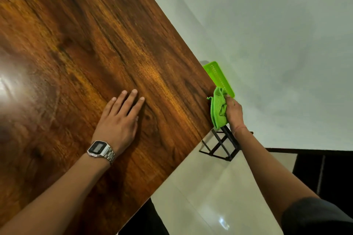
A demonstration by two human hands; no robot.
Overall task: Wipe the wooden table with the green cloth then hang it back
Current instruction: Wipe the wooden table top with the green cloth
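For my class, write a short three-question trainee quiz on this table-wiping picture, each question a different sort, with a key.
1. True or false: the left hand lies flat on the wooden table.
2. Which hand holds the green cloth? A left, B right, C both.
3. Fill in: the wristwatch is on the ___ wrist.

Key: 1 true. 2 B, the right hand grips it at the table's edge, beside a green tray on a black rack. 3 left.
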